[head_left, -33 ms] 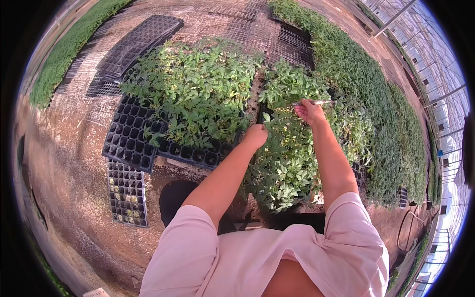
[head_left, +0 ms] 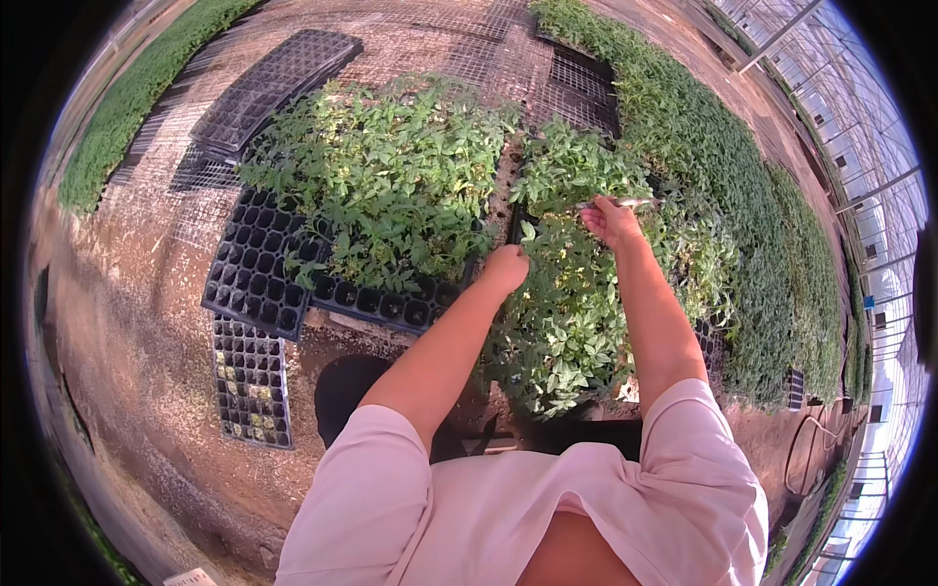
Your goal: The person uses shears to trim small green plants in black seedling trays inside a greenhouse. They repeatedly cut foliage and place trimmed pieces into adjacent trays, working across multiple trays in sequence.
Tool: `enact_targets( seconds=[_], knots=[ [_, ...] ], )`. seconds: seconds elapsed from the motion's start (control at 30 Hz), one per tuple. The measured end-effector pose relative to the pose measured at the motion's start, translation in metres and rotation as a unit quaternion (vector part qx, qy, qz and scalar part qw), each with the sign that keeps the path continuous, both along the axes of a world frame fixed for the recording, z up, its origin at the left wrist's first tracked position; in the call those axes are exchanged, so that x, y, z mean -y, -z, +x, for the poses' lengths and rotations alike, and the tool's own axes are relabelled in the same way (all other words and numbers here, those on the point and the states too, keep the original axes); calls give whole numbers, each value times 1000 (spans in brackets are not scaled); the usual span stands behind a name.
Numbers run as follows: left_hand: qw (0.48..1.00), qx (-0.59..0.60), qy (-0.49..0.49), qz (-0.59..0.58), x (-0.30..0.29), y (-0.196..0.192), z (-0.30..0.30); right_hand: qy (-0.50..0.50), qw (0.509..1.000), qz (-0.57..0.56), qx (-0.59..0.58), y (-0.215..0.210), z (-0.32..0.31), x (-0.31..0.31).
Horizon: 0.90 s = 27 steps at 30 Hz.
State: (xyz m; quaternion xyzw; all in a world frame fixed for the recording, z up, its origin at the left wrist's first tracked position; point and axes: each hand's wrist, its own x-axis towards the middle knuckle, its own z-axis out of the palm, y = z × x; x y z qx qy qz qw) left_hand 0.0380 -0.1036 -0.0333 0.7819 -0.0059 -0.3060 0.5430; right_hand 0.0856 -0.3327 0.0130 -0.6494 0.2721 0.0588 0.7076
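Observation:
My left hand [head_left: 506,269] is closed at the near left edge of a bed of leafy green seedlings [head_left: 562,337]. Its fingertips are turned away, so whatever they pinch, if anything, is hidden. Farther right, my right hand [head_left: 614,225] is closed over the same seedlings. A slim, pale, shiny tool [head_left: 640,201] sticks out of it to the right, and its exact kind cannot be made out. Left of my left hand, a second dense block of seedlings [head_left: 410,176] stands in black cell trays [head_left: 391,308].
Vacant-celled black trays [head_left: 256,259] lie at the left, with another tray [head_left: 252,381] below on the ground. Stacked dark trays [head_left: 278,88] rest on wire mesh at the far left. A long row of plants [head_left: 723,205] runs along the right; a hose [head_left: 811,449] lies beyond it.

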Motion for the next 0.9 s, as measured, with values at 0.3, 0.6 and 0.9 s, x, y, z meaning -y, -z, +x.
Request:
enact_targets(
  seconds=[0.3, 0.6, 0.9],
  knots=[
    [998, 67, 1, 18, 7, 6, -13, -35, 997, -19, 70, -28, -22, -24],
    [985, 155, 36, 72, 11, 5, -20, -193, 872, -413, 178, -58, -30, -82],
    [992, 108, 49, 33, 12, 11, -21, -13, 974, -226, 30, -10, -14, -61]
  ],
)
